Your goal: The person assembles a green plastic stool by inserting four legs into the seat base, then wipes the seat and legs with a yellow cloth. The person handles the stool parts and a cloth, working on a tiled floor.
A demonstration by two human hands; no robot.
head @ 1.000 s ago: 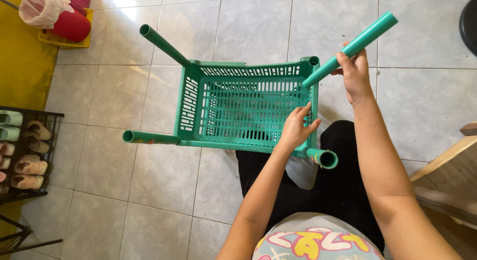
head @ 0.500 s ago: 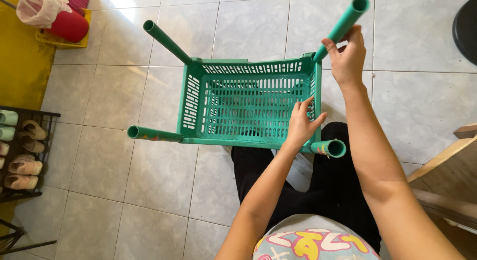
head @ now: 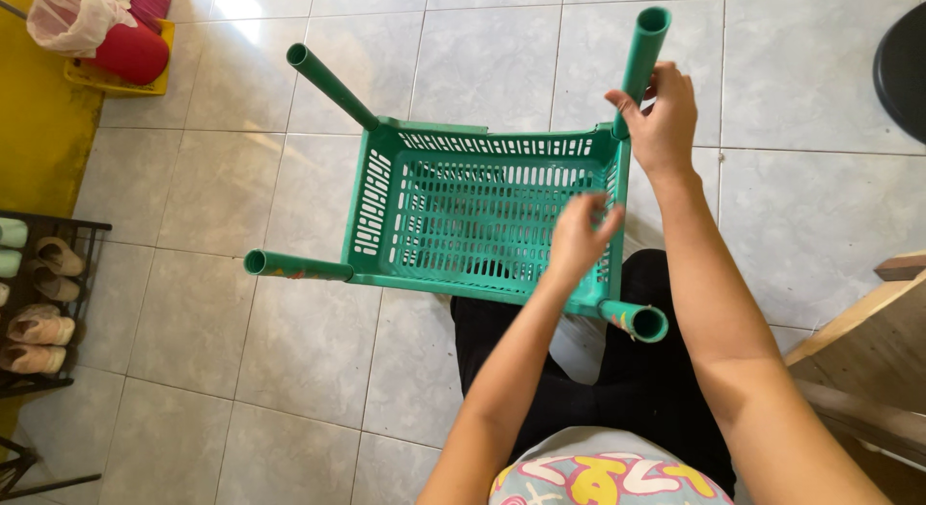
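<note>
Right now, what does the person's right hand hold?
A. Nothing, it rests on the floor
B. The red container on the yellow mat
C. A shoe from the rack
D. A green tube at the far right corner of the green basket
D: the right hand is wrapped around the green tube that stands at the far right corner of the green basket.

Smooth green plastic basket [head: 463, 216] and tubes [head: 639, 63]; glossy grey ceramic floor tiles [head: 241, 187].
</note>
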